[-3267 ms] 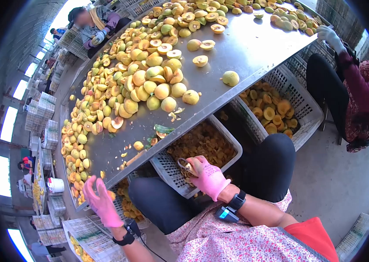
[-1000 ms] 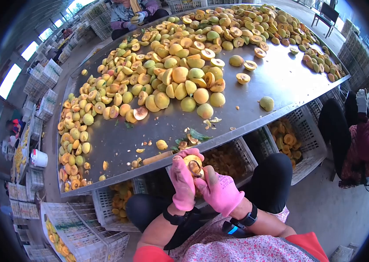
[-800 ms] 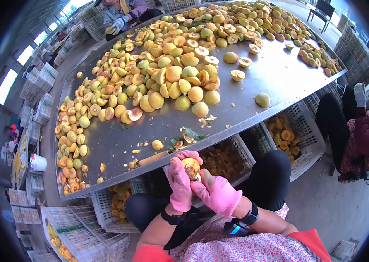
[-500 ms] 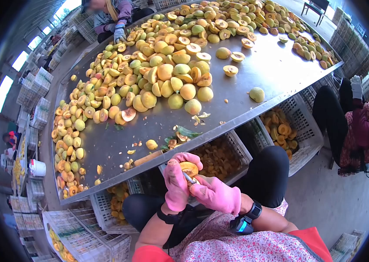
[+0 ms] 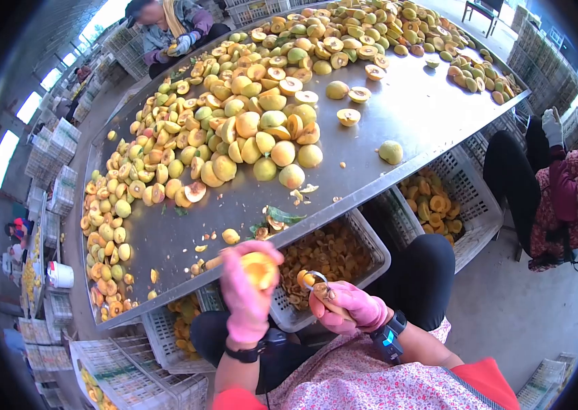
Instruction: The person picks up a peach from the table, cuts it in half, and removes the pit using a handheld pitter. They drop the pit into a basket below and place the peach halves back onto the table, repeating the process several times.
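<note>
My left hand [image 5: 239, 294], in a pink glove and slightly blurred, is closed around a peach half [image 5: 260, 270] with a hollowed orange centre. My right hand [image 5: 357, 306], gloved the same way, grips a pitting knife [image 5: 332, 299] with a wooden handle and a curved metal loop blade. A scooped-out orange-brown piece [image 5: 306, 279], perhaps the stone, sits at the loop. The two hands are apart, above my lap and the table's front edge. Below them stands a crate [image 5: 379, 263] of peach scraps. Whole and halved peaches [image 5: 248, 124] are heaped on the metal table [image 5: 333, 174].
Another crate [image 5: 475, 198] of peach halves stands under the table's right side. More crates [image 5: 138, 369] are at lower left. One co-worker [image 5: 166, 41] sits across the table, another [image 5: 569, 198] at right. Scraps and leaves [image 5: 278, 217] lie near the front edge.
My hands have moved apart, the left one leftward with the peach half, the right one lower right with the knife. The far co-worker's hand has drawn back from the peaches.
</note>
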`<state>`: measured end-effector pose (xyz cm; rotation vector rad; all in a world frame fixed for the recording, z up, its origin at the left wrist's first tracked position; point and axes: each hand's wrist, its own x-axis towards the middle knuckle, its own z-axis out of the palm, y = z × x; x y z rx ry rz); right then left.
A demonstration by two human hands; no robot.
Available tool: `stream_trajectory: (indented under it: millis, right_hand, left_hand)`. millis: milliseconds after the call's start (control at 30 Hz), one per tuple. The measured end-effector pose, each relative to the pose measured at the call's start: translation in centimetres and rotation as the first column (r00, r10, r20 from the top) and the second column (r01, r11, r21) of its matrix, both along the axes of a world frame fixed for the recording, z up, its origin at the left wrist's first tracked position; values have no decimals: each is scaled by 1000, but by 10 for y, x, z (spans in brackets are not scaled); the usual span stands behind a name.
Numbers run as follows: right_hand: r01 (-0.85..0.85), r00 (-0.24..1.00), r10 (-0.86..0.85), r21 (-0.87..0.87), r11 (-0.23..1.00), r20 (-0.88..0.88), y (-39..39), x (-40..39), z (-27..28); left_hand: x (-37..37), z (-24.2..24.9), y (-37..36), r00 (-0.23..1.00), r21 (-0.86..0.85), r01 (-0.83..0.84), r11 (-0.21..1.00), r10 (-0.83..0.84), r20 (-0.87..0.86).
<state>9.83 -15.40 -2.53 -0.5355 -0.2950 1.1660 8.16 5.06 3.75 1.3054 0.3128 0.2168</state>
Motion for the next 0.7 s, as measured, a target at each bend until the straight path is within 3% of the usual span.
stream_trajectory:
  millis: [67, 100, 133, 200, 233, 267, 333, 400, 467, 533, 600, 633, 700]
  right_hand:
    - [121, 972, -27, -397, 910, 235, 2, 9, -24]
    - [387, 808, 99, -650, 654, 581, 11, 9, -39]
    - [596, 493, 477, -682, 424, 728, 11, 1, -91]
    - [483, 514, 723, -852, 201, 462, 6, -3, -109]
    - [483, 516, 716, -850, 211, 471, 9, 0, -99]
    - [499, 496, 697, -827, 258, 517, 6, 1, -79]
    - [518, 477, 673, -800, 304, 565, 3, 3, -68]
    - [482, 508, 663, -820, 310, 550, 2, 6, -68]
    - [472, 495, 657, -811, 347, 569, 0, 0, -70]
    - [463, 496, 642, -804, 374, 585, -3, -1, -67]
    - [419, 493, 641, -807, 417, 588, -4, 0, -58]
    - [433, 491, 628, -794, 426, 604, -4, 0, -58]
    - [459, 509, 571, -764, 453, 644, -7, 3, -55]
  left_hand:
    - [-25, 20, 35, 960, 245, -273, 930, 246, 135]
    - [-42, 29, 56, 921, 399, -374, 837, 386, 53]
    - [-62, 35, 81, 850, 554, -437, 709, 527, -4]
    - [-99, 7, 146, 860, 944, -236, 233, 503, 91]
    - [-102, 19, 144, 844, 982, -91, 163, 536, -10]
    - [-93, 25, 142, 844, 984, -87, 156, 537, -11]
    - [-54, 35, 140, 894, 977, -38, 210, 444, -61]
    - [11, 48, 126, 945, 973, 126, 194, 276, -178]
    - [78, 23, 142, 983, 949, 168, -267, -23, -181]
    - [148, 8, 128, 962, 933, 272, -237, 100, -255]
    - [194, -7, 122, 930, 882, 366, -298, 92, -355]
    - [202, -25, 127, 947, 867, 319, -384, 83, -311]
    - [205, -21, 129, 942, 882, 333, -333, 84, -324]
